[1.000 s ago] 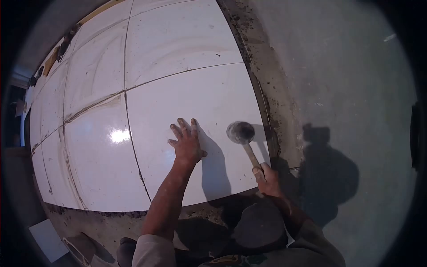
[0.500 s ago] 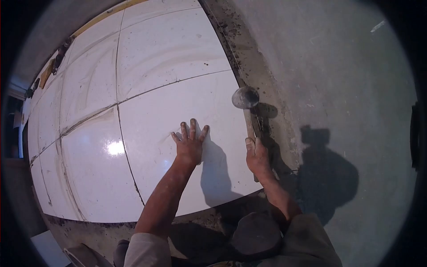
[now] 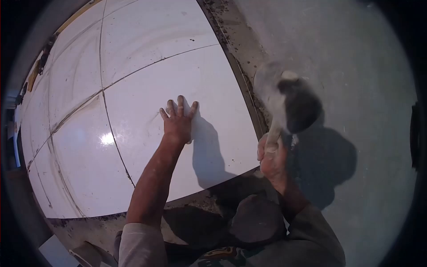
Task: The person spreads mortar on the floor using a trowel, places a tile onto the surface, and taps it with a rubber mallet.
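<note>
My left hand (image 3: 178,121) lies flat, fingers spread, on a glossy white floor tile (image 3: 209,93). My right hand (image 3: 272,159) grips the wooden handle of a rubber mallet (image 3: 289,102), whose dark head is raised and blurred in the air to the right of the tile's edge, above the grey concrete. The tile under my left hand is the nearest right one of several laid tiles, its right edge running along a strip of dark mortar (image 3: 242,42).
More white tiles (image 3: 75,133) stretch left and back, with dark joints between them. Bare grey concrete floor (image 3: 356,66) fills the right side. Mortar and rubble lie along the tiles' near edge (image 3: 89,222). My knees and cap shadow sit at the bottom.
The mallet went from resting head-down on the tile, to its right edge, and is now lifted up and blurred over the concrete. My left hand stayed flat on the tile.
</note>
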